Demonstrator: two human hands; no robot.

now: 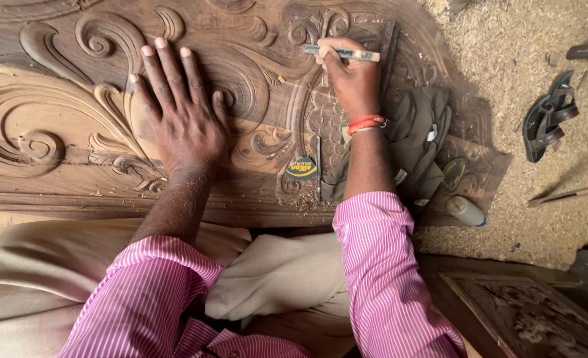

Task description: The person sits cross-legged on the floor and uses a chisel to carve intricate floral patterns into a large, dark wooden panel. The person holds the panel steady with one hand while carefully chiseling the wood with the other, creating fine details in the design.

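Note:
A large brown wooden panel (48, 166) carved with scrolls and leaves lies flat before me. My left hand (178, 109) rests palm down on the carving, fingers spread. My right hand (352, 78) is closed around a slim pale chisel or marking tool (343, 53), held crosswise near the panel's upper middle over a scaled pattern. Red bands circle that wrist. Both sleeves are pink-striped.
A dark green cloth (418, 136) lies on the panel's right side, with a thin metal tool (318, 166) and a small round tin (301, 168) beside my right forearm. Sawdust (506, 73) covers the floor; a sandal (549, 116), a white bottle (466, 211) and another carved piece (532, 318) lie to the right.

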